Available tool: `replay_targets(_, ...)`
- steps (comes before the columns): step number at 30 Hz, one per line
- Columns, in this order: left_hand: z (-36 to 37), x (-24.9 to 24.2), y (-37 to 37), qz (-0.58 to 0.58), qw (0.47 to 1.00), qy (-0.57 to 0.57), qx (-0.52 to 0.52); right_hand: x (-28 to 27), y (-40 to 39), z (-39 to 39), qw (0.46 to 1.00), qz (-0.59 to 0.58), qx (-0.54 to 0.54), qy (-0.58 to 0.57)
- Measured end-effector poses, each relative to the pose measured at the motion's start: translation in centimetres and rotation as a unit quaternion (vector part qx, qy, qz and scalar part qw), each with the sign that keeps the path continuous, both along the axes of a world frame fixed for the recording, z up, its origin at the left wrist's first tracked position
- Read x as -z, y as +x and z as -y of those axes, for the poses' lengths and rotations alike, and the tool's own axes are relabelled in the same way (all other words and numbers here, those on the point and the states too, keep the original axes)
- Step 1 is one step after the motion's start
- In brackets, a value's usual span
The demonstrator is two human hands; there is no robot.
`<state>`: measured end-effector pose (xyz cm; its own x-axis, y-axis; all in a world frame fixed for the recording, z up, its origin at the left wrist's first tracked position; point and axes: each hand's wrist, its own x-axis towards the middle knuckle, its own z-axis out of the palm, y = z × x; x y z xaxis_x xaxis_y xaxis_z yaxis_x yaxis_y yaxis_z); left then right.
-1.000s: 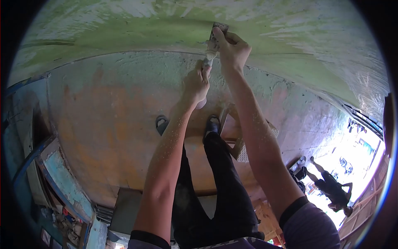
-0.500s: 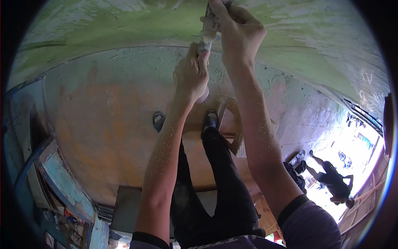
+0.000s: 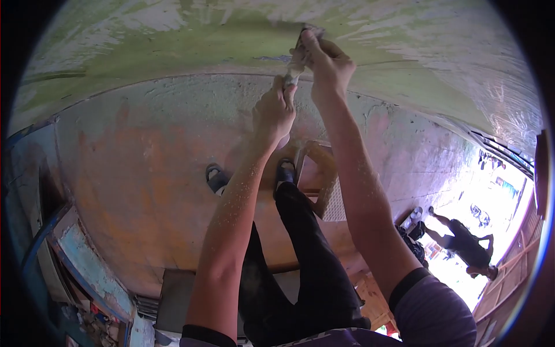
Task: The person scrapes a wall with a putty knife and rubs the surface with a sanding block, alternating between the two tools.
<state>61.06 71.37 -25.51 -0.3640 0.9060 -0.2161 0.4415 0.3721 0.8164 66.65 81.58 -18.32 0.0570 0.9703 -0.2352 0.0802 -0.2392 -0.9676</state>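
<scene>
Close to the green surface [image 3: 173, 46], the right hand [image 3: 332, 66] pinches a flat, dirty scraper [image 3: 311, 31] between thumb and bent fingers. Just beside it, the left hand [image 3: 274, 115] has its fingers curled round the handle of a messy tool [image 3: 293, 74]. Pale marks on the dark shirt [image 3: 430, 309] are too small to read.

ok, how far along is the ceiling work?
Partway, I'd judge. Looks done: the pale streaks across the green ceiling, though whether they're final I can't tell. In hand: putty knife in the left hand, pale paste on it, and flat scraper blade in the right hand. Probably left: the unstreaked green stretches and the dark line at far left.
</scene>
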Motion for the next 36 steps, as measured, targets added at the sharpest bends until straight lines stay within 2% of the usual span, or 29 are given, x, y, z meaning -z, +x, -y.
replay_targets(2, 0.2, -0.4, 0.3, 0.005, 1.0, 0.011, 0.001, -0.3, 0.3, -0.5, 0.999, -0.036, -0.006, 0.02)
replay_targets(4, -0.3, -2.7, -0.2, 0.002, 1.0, 0.003, 0.001, -3.2, 0.2, -0.6, 0.993, -0.094, -0.039, 0.058)
replay_targets(6, -0.7, -5.0, -0.7, -0.007, 1.0, -0.023, -0.001, -2.6, 0.5, -0.3, 0.993, -0.106, -0.026, 0.049)
replay_targets(7, -0.3, -3.6, -0.2, -0.011, 0.999, -0.031, 0.0, -2.6, 0.4, -0.5, 0.992, -0.112, -0.021, 0.051)
replay_targets(9, 0.4, 0.2, 0.7, -0.023, 0.999, -0.041, -0.004, 3.3, 1.1, -1.0, 0.999, -0.019, 0.038, 0.033)
replay_targets(10, 0.4, 0.0, 0.9, -0.018, 0.998, -0.051, 0.012, 5.5, 1.7, -0.9, 0.997, 0.03, 0.07, 0.022)
replay_targets(11, 0.7, -0.2, 1.2, -0.012, 0.997, -0.064, 0.029, 4.0, 2.2, -0.6, 0.997, 0.043, 0.061, -0.001)
replay_targets(12, 0.5, -0.1, 1.2, -0.011, 0.996, -0.073, 0.044, 2.2, 2.3, -0.8, 0.999, -0.007, 0.047, 0.018)
replay_targets(14, -0.8, -3.5, 1.0, -0.016, 0.999, -0.033, 0.032, -0.9, 2.6, -0.8, 0.994, -0.101, 0.022, 0.044)
replay_targets(15, -0.7, -4.5, 1.3, -0.015, 0.999, -0.019, 0.03, -2.2, 2.8, -0.9, 0.991, -0.112, 0.01, 0.079)
replay_targets(18, -1.8, -2.7, 2.2, -0.039, 0.999, 0.009, 0.017, -1.6, 2.8, -0.8, 0.987, -0.137, 0.023, 0.084)
replay_targets(19, -1.5, -1.5, 2.5, -0.024, 1.0, -0.002, 0.018, 1.6, 3.7, -1.6, 0.996, -0.043, 0.021, 0.072)
replay_targets(20, -0.8, 0.4, 2.8, -0.01, 1.0, -0.013, 0.02, 2.8, 3.9, -1.9, 0.997, -0.027, 0.023, 0.069)
replay_targets(22, -0.9, -1.2, 2.9, -0.003, 1.0, -0.014, 0.02, 1.7, 3.4, -1.6, 0.998, 0.007, 0.032, 0.056)
replay_targets(23, -1.2, -1.6, 3.0, -0.014, 1.0, -0.001, 0.014, 0.9, 4.3, -1.8, 0.999, -0.006, 0.005, 0.051)
replay_targets(25, -1.8, -3.8, 2.9, -0.024, 1.0, 0.015, 0.009, -3.9, 3.8, -1.7, 0.994, -0.074, 0.018, 0.082)
replay_targets(26, -2.2, -4.7, 2.8, -0.027, 0.999, 0.022, 0.008, -4.8, 3.9, -1.7, 0.989, -0.108, 0.025, 0.098)
replay_targets(27, -2.6, -5.3, 2.8, -0.03, 0.999, 0.034, 0.009, -3.4, 4.0, -2.0, 0.981, -0.168, 0.007, 0.101)
replay_targets(30, -1.2, -1.0, 3.8, -0.041, 0.999, -0.017, 0.006, 0.6, 4.6, -1.5, 0.999, -0.027, 0.016, 0.01)
replay_targets(32, -0.7, -1.5, 3.7, -0.022, 0.999, -0.039, 0.018, 1.7, 5.2, -1.9, 0.999, -0.046, 0.001, -0.01)
replay_targets(34, -1.1, -2.7, 3.5, -0.012, 0.999, -0.028, 0.016, -3.2, 4.9, -1.9, 0.997, -0.066, -0.033, -0.027)
replay_targets(36, -1.7, -5.7, 3.4, -0.007, 1.0, 0.003, 0.009, -3.7, 5.1, -2.0, 0.99, -0.137, -0.016, 0.003)
